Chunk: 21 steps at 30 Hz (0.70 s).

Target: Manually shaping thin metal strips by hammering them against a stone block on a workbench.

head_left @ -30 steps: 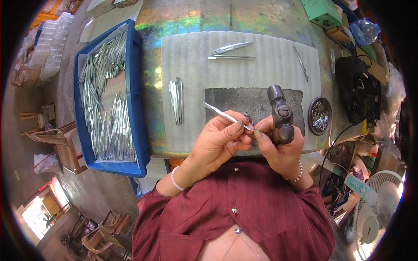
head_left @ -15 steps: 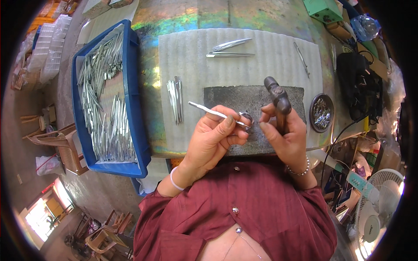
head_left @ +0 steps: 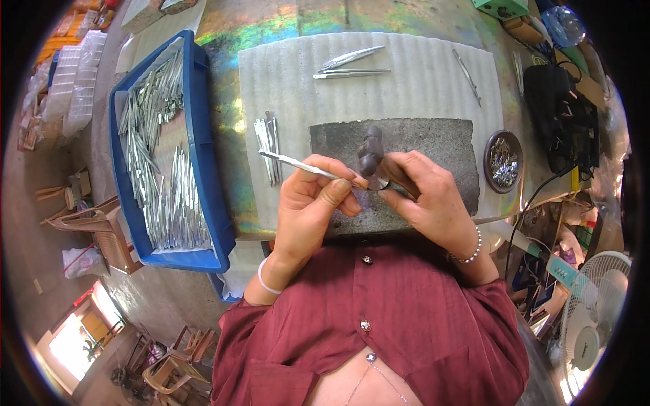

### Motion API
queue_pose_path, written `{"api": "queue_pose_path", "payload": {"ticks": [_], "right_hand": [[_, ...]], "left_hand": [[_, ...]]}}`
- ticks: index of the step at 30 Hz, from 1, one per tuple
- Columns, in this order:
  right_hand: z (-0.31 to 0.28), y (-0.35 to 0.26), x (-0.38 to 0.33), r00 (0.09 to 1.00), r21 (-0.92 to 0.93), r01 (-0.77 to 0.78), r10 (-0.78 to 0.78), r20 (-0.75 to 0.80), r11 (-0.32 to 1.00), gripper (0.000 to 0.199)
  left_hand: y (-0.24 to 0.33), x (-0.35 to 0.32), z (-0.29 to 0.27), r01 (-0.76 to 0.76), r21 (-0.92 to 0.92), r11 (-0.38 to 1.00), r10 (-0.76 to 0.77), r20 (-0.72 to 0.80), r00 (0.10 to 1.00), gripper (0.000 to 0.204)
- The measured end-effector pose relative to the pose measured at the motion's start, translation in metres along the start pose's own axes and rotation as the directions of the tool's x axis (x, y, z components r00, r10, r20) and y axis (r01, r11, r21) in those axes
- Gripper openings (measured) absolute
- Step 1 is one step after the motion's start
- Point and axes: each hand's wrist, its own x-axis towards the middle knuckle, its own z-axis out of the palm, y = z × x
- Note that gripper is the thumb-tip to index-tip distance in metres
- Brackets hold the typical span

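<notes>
- The left hand (head_left: 313,203) pinches a thin metal strip (head_left: 298,163) between thumb and fingertips, near its right end; the strip slants up and to the left, and its free end pokes out over the ribbed grey mat (head_left: 406,74).
- The right hand (head_left: 423,196) is clenched round the handle of a small hammer (head_left: 370,150), whose dark head stands just above the spot where both hands meet over the dark stone slab (head_left: 440,145).
- The strip looks light, stiff and smooth (probably slippery, and springy if struck far from the grip), so a hold close to the worked end seems wise.
- The hammer looks heavy at its head; a grip high on the handle, as here, should give short, controlled taps.
- Beside the left hand lies a small bundle of similar strips (head_left: 268,142) on the mat; a blue tray (head_left: 200,155) holds many more.
- A round dish (head_left: 504,161) of small metal bits sits just right of the slab.
</notes>
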Motion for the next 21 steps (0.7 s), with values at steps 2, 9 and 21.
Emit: {"api": "queue_pose_path", "payload": {"ticks": [2,9,21], "right_hand": [[0.000,0.004,-0.002,0.996,0.116,-0.005,0.015,-0.089,0.993,0.038],[-0.006,0.011,-0.022,0.966,0.445,-0.218,0.256,-0.027,0.869,0.027],[-0.010,0.010,-0.022,0.971,0.432,-0.205,0.238,-0.023,0.878,0.025]], "left_hand": [[0.000,0.001,0.003,-0.008,0.197,0.980,0.004,0.019,1.000,0.008],[-0.010,0.005,0.010,-0.102,0.400,0.911,0.099,0.027,0.995,0.006],[-0.014,0.007,0.016,-0.224,0.545,0.808,0.223,0.069,0.972,0.005]]}}
